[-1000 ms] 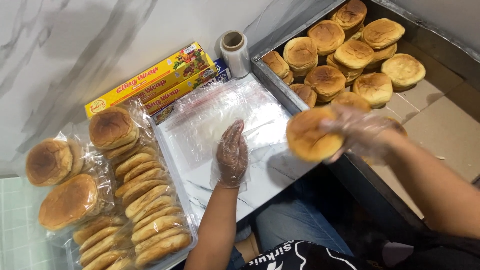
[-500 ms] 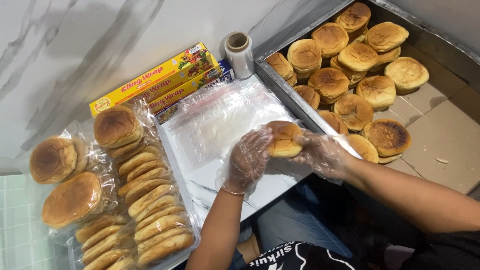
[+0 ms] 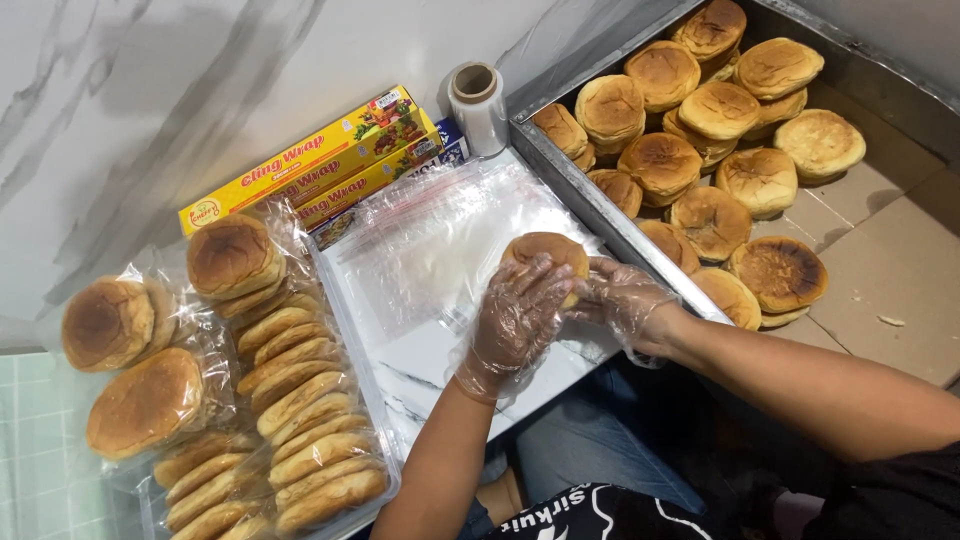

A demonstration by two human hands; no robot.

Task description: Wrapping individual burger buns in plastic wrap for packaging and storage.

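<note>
golden bun (image 3: 545, 250) held in both gloved hands over the clear bags (image 3: 430, 250)
my left hand (image 3: 515, 320) and right hand (image 3: 625, 300) are closed around the bun, above the bags beside the metal tray (image 3: 590, 200). best to keep the hold soft so it doesn't squash, and keep it level and centred over a bag.
</note>
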